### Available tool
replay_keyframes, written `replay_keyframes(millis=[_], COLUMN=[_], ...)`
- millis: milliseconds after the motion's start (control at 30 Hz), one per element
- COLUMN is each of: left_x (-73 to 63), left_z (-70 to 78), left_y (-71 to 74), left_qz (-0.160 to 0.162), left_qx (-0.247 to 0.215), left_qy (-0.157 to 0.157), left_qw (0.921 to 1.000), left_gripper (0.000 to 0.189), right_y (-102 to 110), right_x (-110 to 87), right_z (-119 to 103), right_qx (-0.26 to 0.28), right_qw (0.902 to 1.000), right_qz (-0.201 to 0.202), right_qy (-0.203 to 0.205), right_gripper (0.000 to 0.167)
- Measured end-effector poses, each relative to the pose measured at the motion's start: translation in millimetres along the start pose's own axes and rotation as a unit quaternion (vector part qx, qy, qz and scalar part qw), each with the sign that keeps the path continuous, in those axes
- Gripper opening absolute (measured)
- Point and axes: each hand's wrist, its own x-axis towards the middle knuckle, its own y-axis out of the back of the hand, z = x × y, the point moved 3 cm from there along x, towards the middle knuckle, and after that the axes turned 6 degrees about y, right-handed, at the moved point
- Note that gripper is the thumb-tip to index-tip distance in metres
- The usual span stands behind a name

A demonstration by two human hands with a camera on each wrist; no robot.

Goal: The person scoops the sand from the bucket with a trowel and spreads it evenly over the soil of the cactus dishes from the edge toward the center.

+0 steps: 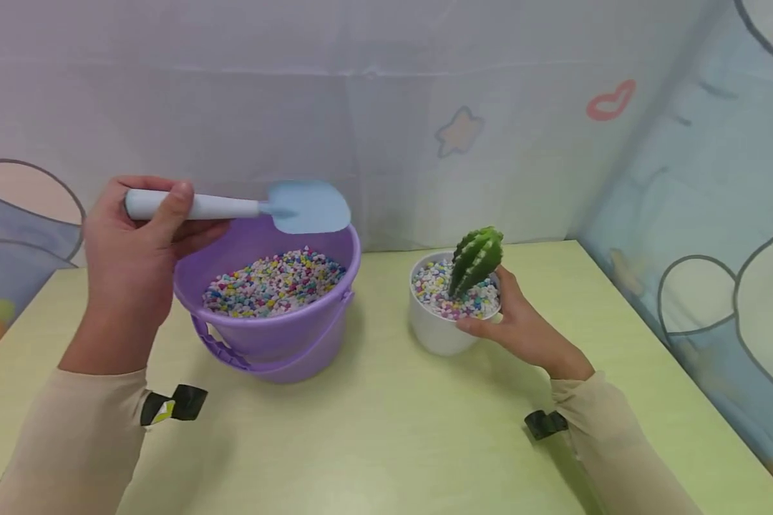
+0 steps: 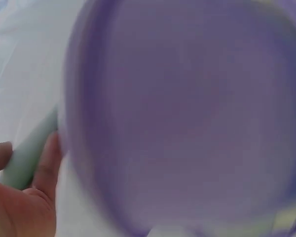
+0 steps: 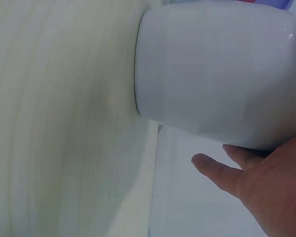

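Note:
In the head view my left hand (image 1: 132,250) grips the white handle of a small toy shovel (image 1: 309,207), held level with its pale blue blade pointing right. The blade hovers over the back rim of a purple bucket (image 1: 270,336), which holds many small multicoloured pebbles (image 1: 277,282). On the right, my right hand (image 1: 522,325) holds the side of a white pot (image 1: 441,332), thumb along the near rim. A green cactus (image 1: 477,261) leans to the right among pebbles inside that pot. The right wrist view shows the pot's smooth wall (image 3: 212,74) with the fingers beside it.
Both containers stand on a pale yellow-green table (image 1: 373,436). Behind the table hangs a light cloth backdrop (image 1: 245,121) with printed shapes, and a blue printed side panel (image 1: 715,214) borders the right edge. The bucket's handle (image 1: 232,357) hangs down in front.

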Motion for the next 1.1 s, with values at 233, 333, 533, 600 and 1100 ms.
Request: replay_keyframes(millis=[233,333,533,600,1100], left_x=[-0.7,-0.8,5.6,9.2,25.2], left_z=[19.8,20.0,7.5,0.9,-30.6], left_y=[15.9,11.7,0.7,1.3,16.3], left_qz=[0.024,0.020,-0.013,-0.008,-0.013], left_qx=[0.359,0.498,0.592,0.605,0.511], left_qy=[-0.033,-0.032,0.019,0.037,0.047], left_qw=[0.9325,0.8666,0.8056,0.7953,0.8582], left_gripper=[0.013,0.012,0.036,0.042,0.041], right_y=[3,3,4,5,2], right_x=[-2.6,-4.4,-6.6,-7.1,-3.9], right_z=[0,1,0,0,5], right_qx=[0.005,0.010,0.006,0.005,0.011], right_qw=[1.0000,0.9999,1.0000,1.0000,0.9999], right_qz=[-0.001,-0.001,-0.001,-0.001,-0.007], right_qy=[-0.004,-0.005,0.000,-0.002,-0.007], right_gripper=[0.101,0.100,0.099,0.099,0.100])
